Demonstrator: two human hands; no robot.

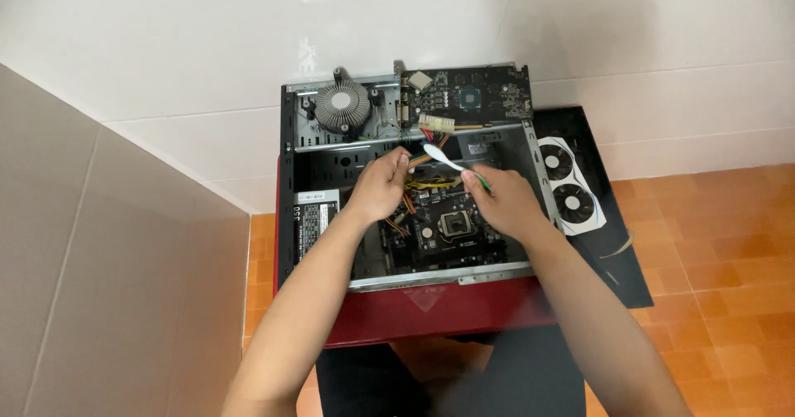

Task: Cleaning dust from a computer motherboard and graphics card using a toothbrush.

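An open computer case (364, 283) lies on its side with a red front and a dark motherboard (443, 233) inside. My left hand (379, 187) reaches into the case and grips a bundle of orange and yellow cables (424, 182). Over the board, my right hand (503, 202) holds a white and green toothbrush (440, 158), whose head points up and left toward the cables.
A round finned cooler (341, 106) and a bare green circuit board (472, 92) rest on the far edge of the case. A white two-fan graphics card (567, 187) lies on a black side panel (617, 260) to the right. White tiled walls and an orange floor surround the case.
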